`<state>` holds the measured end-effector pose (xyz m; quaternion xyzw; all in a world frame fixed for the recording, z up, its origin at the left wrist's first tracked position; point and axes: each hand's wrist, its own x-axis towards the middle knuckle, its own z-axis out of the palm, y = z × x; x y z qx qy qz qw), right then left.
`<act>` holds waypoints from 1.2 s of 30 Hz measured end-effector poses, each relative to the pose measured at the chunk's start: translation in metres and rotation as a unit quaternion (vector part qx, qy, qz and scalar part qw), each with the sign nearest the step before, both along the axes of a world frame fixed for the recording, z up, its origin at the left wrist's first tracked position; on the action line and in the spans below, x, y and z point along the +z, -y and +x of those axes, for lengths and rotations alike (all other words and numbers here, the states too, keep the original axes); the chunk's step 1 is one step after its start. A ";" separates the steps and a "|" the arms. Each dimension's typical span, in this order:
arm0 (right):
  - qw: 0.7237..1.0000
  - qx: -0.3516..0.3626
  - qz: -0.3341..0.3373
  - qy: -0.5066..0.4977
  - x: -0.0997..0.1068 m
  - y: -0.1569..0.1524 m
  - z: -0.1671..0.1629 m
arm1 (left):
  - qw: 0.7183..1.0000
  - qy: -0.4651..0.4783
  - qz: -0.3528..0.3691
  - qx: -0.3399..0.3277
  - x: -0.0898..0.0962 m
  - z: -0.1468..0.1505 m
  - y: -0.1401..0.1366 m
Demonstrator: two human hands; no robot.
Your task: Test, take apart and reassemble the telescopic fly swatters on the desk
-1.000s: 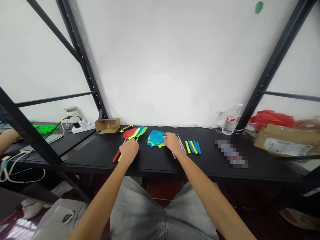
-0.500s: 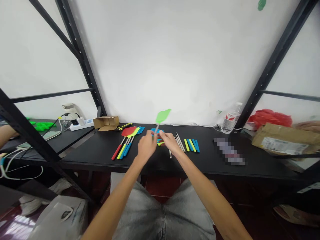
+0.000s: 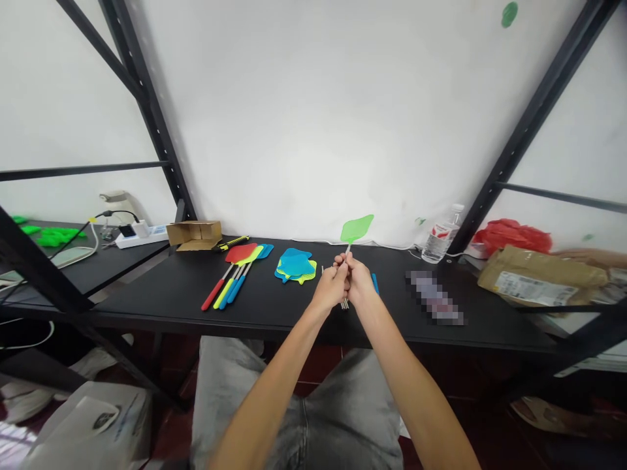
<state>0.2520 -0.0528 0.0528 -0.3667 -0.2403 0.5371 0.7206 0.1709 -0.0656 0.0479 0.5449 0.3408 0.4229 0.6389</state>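
A green fly swatter [image 3: 356, 228] is held up over the table, its leaf-shaped head tilted to the right above a thin metal rod. My left hand [image 3: 332, 282] and my right hand [image 3: 360, 281] are pressed together, fingers closed around the rod, whose lower end they hide. Below them the ends of several metal rods [image 3: 345, 304] show. Beside my right hand part of a blue handle [image 3: 375, 283] is visible. To the left lies a pile of loose blue and yellow swatter heads [image 3: 296, 263]. Farther left are several swatters with handles, one of them red [image 3: 213, 294].
An open cardboard box [image 3: 196, 235] and a black-yellow cutter [image 3: 234, 243] lie at the back left. A water bottle [image 3: 441, 236] stands at the right, behind a blurred-out item [image 3: 434, 297]. A brown parcel [image 3: 539, 277] and red plastic bag [image 3: 514, 235] sit beyond the right frame post.
Both hands have moved right with the green fly swatter, from in front of the loose heads to over the rods. The heads are now uncovered. The view has turned slightly right.
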 end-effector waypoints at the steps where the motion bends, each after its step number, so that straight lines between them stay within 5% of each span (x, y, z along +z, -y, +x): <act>1: 1.000 0.003 0.003 0.021 0.002 0.001 0.002 | 0.999 0.024 -0.020 -0.022 0.001 0.002 0.002; 10: 0.962 0.007 0.039 0.269 0.018 0.006 0.043 | 0.969 0.151 -0.150 -0.126 0.023 0.026 0.013; 16: 0.952 -0.023 0.045 0.301 0.012 0.006 0.066 | 0.939 0.197 -0.228 -0.168 0.029 0.047 0.019; 20: 0.966 -0.066 0.097 0.232 0.014 0.003 0.096 | 0.927 0.185 -0.255 -0.204 0.022 0.052 0.033; 23: 0.976 -0.115 0.122 0.137 0.018 0.007 0.130 | 0.957 0.102 -0.207 -0.178 0.010 0.053 0.038; 26: 0.982 -0.126 0.090 0.109 0.014 0.018 0.158 | 0.993 -0.086 -0.066 -0.055 0.005 0.055 0.027; 28: 0.983 -0.128 0.055 0.117 0.002 0.025 0.165 | 0.969 -0.236 0.064 0.027 0.005 0.060 0.013; 31: 0.979 -0.128 0.027 0.155 -0.021 0.034 0.162 | 0.904 -0.392 0.156 0.073 0.005 0.071 -0.006; 36: 0.972 -0.122 0.009 0.203 -0.044 0.038 0.147 | 0.841 -0.476 0.238 0.093 0.001 0.089 -0.007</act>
